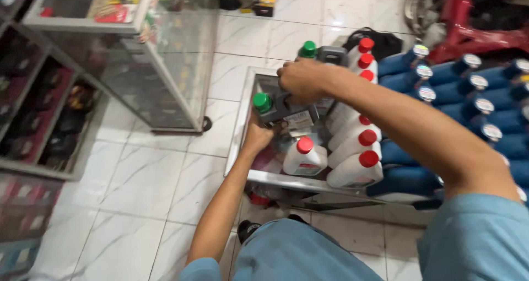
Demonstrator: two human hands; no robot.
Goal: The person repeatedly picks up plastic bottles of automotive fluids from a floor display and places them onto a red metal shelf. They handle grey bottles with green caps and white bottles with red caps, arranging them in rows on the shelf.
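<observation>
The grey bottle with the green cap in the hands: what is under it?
Under the grey bottle, a white bottle with a red cap stands in the metal rack. The left hand and right hand cover the rest.

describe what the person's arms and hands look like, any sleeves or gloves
Both hands, the left hand and the right hand, are bare: no gloves, and no rings, watch or bands that I can see. The forearms are bare too. Short light blue sleeves cover the upper arms, ending near the elbows. The trousers below are a similar light blue.
</observation>
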